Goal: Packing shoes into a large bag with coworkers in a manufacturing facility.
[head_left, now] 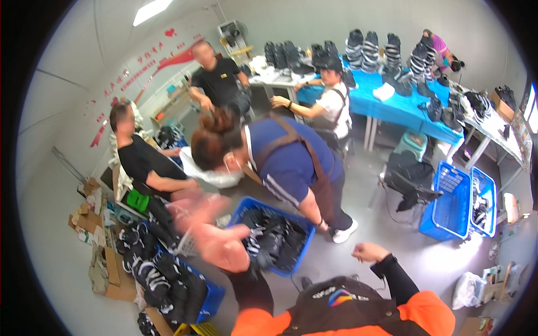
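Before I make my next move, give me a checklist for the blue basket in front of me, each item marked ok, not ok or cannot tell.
1. Black shoes inside the blue basket: ok, they fill much of it.
2. Left hand sharp enough to judge: not ok, it is blurred near the basket's left side.
3. Left hand free of any object: cannot tell, for the same blur.
4. Right hand apart from the basket: ok, fingers bent, off to its right.
5. Basket free of other people: not ok, a co-worker in a blue shirt leans over it, one hand near its right rim.
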Demonstrator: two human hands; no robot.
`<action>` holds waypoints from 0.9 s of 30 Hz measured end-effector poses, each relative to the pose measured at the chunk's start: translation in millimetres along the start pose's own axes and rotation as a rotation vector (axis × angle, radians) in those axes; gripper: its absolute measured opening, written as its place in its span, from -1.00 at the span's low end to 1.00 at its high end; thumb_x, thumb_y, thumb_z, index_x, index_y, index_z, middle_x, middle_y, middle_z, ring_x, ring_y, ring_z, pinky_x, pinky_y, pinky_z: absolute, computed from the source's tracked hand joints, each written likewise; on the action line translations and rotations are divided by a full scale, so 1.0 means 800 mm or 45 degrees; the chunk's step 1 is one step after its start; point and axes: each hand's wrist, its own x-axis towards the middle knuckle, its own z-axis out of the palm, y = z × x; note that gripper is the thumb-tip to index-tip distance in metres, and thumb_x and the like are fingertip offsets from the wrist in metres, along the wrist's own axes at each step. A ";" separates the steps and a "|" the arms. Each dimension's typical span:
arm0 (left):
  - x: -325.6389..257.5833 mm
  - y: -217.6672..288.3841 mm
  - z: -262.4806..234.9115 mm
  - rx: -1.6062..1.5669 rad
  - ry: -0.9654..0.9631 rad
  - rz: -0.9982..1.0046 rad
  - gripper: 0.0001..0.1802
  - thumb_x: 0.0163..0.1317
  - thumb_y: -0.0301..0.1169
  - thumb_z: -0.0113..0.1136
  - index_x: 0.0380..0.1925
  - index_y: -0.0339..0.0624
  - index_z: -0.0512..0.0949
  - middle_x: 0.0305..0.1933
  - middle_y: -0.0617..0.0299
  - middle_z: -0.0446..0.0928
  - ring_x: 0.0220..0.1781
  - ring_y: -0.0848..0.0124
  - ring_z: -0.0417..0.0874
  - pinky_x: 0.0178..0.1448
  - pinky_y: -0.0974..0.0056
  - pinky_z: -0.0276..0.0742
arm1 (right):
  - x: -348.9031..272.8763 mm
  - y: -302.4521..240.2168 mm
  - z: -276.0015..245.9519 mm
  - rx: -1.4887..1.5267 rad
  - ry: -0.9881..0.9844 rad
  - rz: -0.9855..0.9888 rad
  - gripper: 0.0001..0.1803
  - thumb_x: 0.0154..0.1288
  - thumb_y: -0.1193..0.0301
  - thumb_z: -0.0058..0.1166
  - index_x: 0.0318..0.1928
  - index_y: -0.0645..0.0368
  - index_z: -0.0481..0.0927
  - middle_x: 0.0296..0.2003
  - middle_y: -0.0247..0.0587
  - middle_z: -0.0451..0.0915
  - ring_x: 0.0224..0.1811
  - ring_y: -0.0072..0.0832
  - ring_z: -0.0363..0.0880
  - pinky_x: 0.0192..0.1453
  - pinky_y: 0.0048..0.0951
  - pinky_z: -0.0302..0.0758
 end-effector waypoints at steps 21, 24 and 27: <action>0.002 -0.072 -0.045 0.137 0.108 0.305 -0.16 0.55 0.16 -0.39 -0.84 -0.15 0.35 -0.79 0.30 0.29 -0.62 0.27 0.46 0.58 -0.47 -0.10 | -0.003 -0.003 0.019 0.051 0.045 0.104 -0.64 0.41 0.14 0.10 -0.24 0.22 0.65 -0.45 -0.23 0.71 -0.43 -0.44 0.72 -0.25 -0.37 0.62; -0.031 -0.137 -0.099 0.219 -0.220 0.026 -0.08 0.49 0.32 -0.51 -0.77 -0.12 0.46 -0.60 0.21 0.48 -0.43 0.27 0.53 0.62 -0.39 -0.19 | 0.024 -0.045 0.048 0.145 0.103 0.091 -0.63 0.43 0.14 0.10 -0.22 0.25 0.64 -0.46 -0.24 0.71 -0.44 -0.44 0.72 -0.27 -0.37 0.61; -0.058 -0.203 -0.128 0.312 -0.538 -0.187 0.18 0.19 0.62 -0.31 0.47 -0.13 0.35 0.67 -0.17 -0.11 0.71 -0.14 -0.27 0.60 -0.37 -0.43 | 0.063 -0.086 0.097 0.196 0.012 0.103 -0.63 0.43 0.14 0.09 -0.19 0.24 0.64 -0.46 -0.26 0.70 -0.43 -0.46 0.71 -0.27 -0.39 0.61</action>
